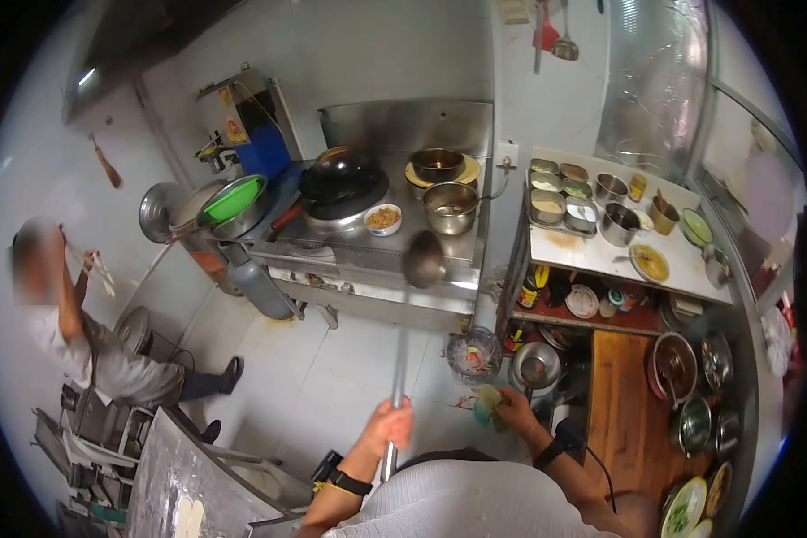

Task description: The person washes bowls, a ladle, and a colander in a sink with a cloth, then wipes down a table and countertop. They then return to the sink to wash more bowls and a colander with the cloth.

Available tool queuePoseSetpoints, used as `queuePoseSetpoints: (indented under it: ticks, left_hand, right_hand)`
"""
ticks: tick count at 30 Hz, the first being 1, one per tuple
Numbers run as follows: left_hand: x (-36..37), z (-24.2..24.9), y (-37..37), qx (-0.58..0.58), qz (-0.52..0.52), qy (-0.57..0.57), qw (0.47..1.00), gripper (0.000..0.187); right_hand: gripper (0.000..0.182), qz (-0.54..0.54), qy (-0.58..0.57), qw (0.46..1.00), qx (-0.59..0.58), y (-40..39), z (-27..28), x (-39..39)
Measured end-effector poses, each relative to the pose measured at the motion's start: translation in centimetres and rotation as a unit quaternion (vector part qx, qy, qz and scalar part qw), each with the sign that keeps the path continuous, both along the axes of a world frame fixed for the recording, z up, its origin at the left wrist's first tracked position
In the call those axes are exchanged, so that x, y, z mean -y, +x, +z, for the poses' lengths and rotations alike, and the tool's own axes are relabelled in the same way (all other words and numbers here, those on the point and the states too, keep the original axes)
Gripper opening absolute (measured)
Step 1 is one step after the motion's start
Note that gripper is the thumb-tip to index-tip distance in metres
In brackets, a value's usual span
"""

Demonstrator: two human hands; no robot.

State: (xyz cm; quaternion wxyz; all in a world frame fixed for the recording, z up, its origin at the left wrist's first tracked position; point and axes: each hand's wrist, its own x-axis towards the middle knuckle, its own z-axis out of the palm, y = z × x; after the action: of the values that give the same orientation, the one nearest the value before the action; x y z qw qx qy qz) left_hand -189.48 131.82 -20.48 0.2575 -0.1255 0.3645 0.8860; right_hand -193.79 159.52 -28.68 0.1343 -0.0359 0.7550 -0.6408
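Note:
My left hand (388, 426) is closed around the long metal handle of a ladle (424, 259). The ladle's round bowl is raised, in front of the stove edge as seen from here. In my right hand (515, 411) is a crumpled greenish cloth (486, 403), pinched between the fingers. Beyond the ladle, a bowl of food (383, 220) sits on the stove, beside a dark wok (342, 184). A metal pot (450, 208) stands farther right on the stovetop.
A lined bin (473, 354) and a pan (535, 366) are near my right hand. Seasoning containers stand on a white counter (574, 247); several bowls line a wooden board (628, 386). Another person (99, 341) stands at left, holding pale strips. A metal table (166, 484) is at lower left.

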Motion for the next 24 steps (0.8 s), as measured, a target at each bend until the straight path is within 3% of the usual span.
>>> queuePoseSetpoints:
  ticks: [1,3,5,7,9,12,14,16,18,23,24]
  left_hand:
    - [0.3,-0.1,-2.1,0.005,0.006,-0.001,1.0,0.004]
    - [1.2,-0.1,-6.2,-0.023,0.075,0.158,0.984,0.008]
    - [2.6,0.0,-10.0,-0.015,0.102,0.183,0.978,0.01]
    - [5.0,-0.1,-13.8,-0.005,0.125,0.21,0.97,0.011]
    - [7.7,-0.1,-18.3,-0.073,0.1,0.222,0.967,0.01]
    - [11.0,1.0,-25.8,-0.116,0.086,0.218,0.965,0.011]
    - [12.7,2.3,-32.0,-0.121,0.107,0.221,0.962,0.012]
    - [14.5,2.6,-38.0,-0.116,0.124,0.226,0.959,0.012]
    - [16.5,2.3,-44.9,-0.091,0.101,0.356,0.925,0.014]
    - [21.2,-0.7,-57.0,-0.051,0.032,0.471,0.88,0.014]
    - [23.2,-2.6,-58.4,-0.096,0.143,0.336,0.926,0.014]
  right_hand:
    - [0.034,0.008,-0.016,0.998,0.068,-1.8,1.0,-0.5]
    - [0.033,0.016,-0.035,0.989,0.141,-4.8,0.7,-1.0]
    - [0.033,-0.001,0.029,1.0,-0.008,-7.6,-1.8,-2.0]
    - [0.033,-0.014,0.02,1.0,0.011,-9.4,-2.0,-2.6]
    - [0.033,-0.03,0.015,0.999,0.024,-11.0,-2.1,-3.1]
    - [0.033,-0.106,-0.003,0.993,0.058,-12.2,-2.3,-2.7]
    - [0.031,-0.157,0.085,0.983,0.046,-13.1,-1.3,-2.2]
    - [0.029,-0.201,0.046,0.976,0.069,-13.7,-2.8,-2.0]
    - [0.028,-0.296,-0.076,0.947,0.104,-14.9,-1.9,-0.2]
    - [0.022,-0.407,-0.052,0.909,0.078,-17.3,-2.7,4.2]
    - [0.022,-0.399,-0.057,0.911,0.091,-18.0,-2.5,5.1]
